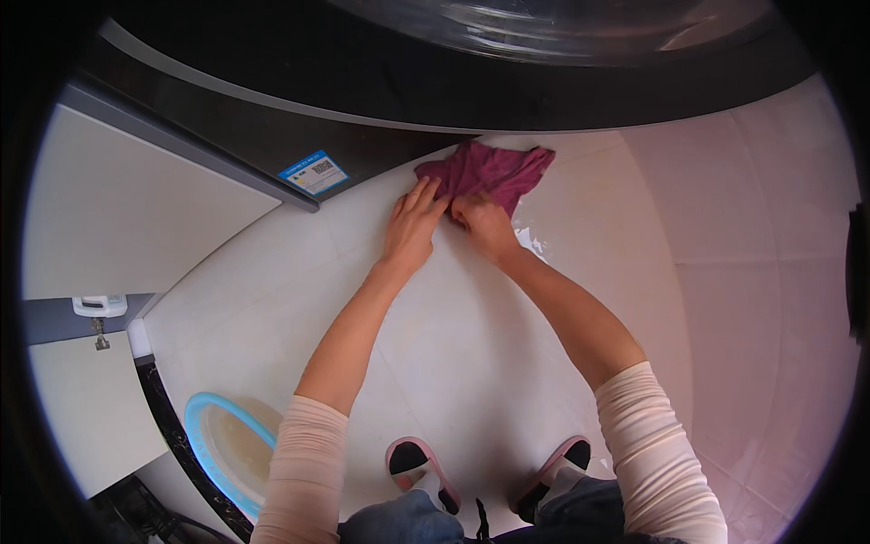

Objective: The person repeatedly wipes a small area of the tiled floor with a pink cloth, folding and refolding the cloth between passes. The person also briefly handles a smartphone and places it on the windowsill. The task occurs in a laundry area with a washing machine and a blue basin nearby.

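Note:
A crumpled dark-pink cloth [503, 170] lies on the pale tiled floor, close to the base of a dark front-loading washing machine [476, 95]. My right hand [484, 221] is curled over the cloth's near edge and grips it. Just beside it, my left hand [411, 221] has its fingers spread, with the fingertips touching the cloth's left edge. Nothing is visibly grasped in the left hand. To the right of my right wrist, a shiny wet patch [531, 243] reflects light from the floor.
A light-blue-rimmed basin [197, 435] holding cloudy water stands at lower left. Left of the washing machine are white cabinet panels [149, 204]; a white plastic container [100, 305] shows in a gap. Pale wall tiles [734, 326] rise at right. My slippered feet [418, 462] are below.

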The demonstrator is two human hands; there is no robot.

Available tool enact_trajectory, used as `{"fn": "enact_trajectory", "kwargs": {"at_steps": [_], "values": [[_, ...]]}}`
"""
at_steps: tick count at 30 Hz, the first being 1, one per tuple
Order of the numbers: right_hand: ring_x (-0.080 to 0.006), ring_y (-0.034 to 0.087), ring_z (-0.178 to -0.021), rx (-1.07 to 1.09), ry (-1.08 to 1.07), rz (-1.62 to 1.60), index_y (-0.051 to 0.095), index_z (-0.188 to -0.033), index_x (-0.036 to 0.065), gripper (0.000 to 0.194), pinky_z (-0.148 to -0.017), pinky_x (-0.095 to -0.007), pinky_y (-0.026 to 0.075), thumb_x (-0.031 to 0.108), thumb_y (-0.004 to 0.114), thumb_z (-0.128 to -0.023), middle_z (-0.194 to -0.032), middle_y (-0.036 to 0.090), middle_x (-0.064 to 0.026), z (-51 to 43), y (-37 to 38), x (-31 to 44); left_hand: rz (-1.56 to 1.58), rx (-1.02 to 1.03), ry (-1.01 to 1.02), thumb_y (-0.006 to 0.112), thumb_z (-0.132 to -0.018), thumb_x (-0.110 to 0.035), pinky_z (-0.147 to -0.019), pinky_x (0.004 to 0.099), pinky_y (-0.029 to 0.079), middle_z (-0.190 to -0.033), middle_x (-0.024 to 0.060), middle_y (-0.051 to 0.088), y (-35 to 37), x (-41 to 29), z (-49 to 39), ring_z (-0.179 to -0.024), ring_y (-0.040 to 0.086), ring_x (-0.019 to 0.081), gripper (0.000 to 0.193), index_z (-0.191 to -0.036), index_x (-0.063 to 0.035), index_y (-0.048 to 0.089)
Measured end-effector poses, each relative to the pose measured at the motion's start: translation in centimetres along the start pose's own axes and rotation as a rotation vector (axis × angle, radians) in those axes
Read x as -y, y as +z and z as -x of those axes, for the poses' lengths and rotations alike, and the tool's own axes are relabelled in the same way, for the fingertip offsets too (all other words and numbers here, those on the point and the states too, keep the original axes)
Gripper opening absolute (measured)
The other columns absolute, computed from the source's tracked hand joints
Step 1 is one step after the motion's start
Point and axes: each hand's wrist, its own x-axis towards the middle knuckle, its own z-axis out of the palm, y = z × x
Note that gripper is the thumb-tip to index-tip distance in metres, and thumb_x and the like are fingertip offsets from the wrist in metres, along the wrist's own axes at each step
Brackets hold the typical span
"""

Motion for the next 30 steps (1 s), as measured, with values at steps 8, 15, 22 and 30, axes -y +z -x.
{"fn": "enact_trajectory", "kwargs": {"at_steps": [8,15,22,30], "values": [[-0.0281,0.041,-0.125,0.095,0.032,0.140,0.059,-0.104,0.005,0.026,-0.107,-0.0478,0.030,0.006,0.066,-0.079,-0.129,0.049,-0.0104,6.2,-1.0,2.7,0.337,0.071,-0.414,0.060,-0.087,0.000,-0.082,0.0389,0.047,-0.094,0.0101,0.064,-4.5,2.8,6.1,-0.093,0.060,0.0279,0.014,-0.100,-0.0039,0.059],[-0.0165,0.053,-0.059,0.272,0.338,-0.835,0.054,-0.089,0.002,0.010,-0.060,-0.0304,0.045,0.007,0.062,-0.091,-0.068,0.059,-0.0029,-0.2,-5.7,4.8,1.285,-0.219,-0.979,0.059,-0.093,-0.006,-0.077,0.0251,0.045,-0.093,0.0026,0.061,-11.2,3.1,8.4,-0.086,0.056,0.0105,0.009,-0.101,-0.0031,0.059],[-0.0227,0.060,-0.091,-0.462,0.351,-0.529,0.058,-0.108,0.001,0.022,-0.081,-0.0321,0.050,-0.001,0.063,-0.086,-0.107,0.062,-0.0153,-6.0,-4.2,4.1,0.455,-0.467,-0.738,0.063,-0.086,-0.001,-0.102,0.0370,0.039,-0.124,0.0140,0.055,-9.9,4.7,5.4,-0.121,0.048,0.0284,0.035,-0.120,-0.0029,0.056],[-0.0362,0.043,-0.130,0.050,-0.069,0.157,0.051,-0.134,0.007,0.060,-0.105,-0.0408,0.042,0.005,0.072,-0.078,-0.144,0.040,-0.0160,4.4,-0.6,2.6,0.045,0.067,-0.300,0.071,-0.081,-0.012,-0.110,0.0432,0.033,-0.141,0.0158,0.045,-3.3,-1.5,8.3,-0.131,0.041,0.0348,0.048,-0.125,-0.0035,0.054]]}}
